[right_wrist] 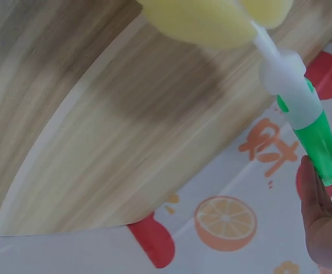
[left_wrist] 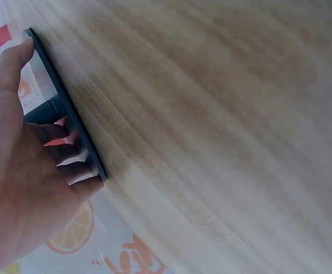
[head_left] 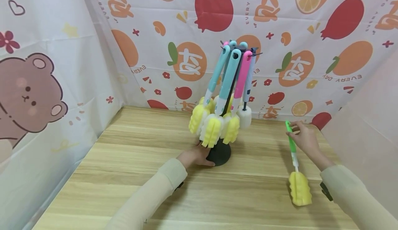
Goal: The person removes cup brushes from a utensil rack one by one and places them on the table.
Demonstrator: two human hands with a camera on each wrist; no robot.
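Head | left hand (head_left: 196, 155) grips round base (head_left: 221, 153) | right hand (head_left: 304, 139) pinches sponge brush (head_left: 294, 158)

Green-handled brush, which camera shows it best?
Head view: the green-handled brush shows end to end, barely covered by the right hand. The right wrist view crops its yellow sponge; the left wrist view shows none of it.

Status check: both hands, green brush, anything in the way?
Left hand gripping black base. Right hand pinching green brush. Possible snag: hung brushes crowded above base.
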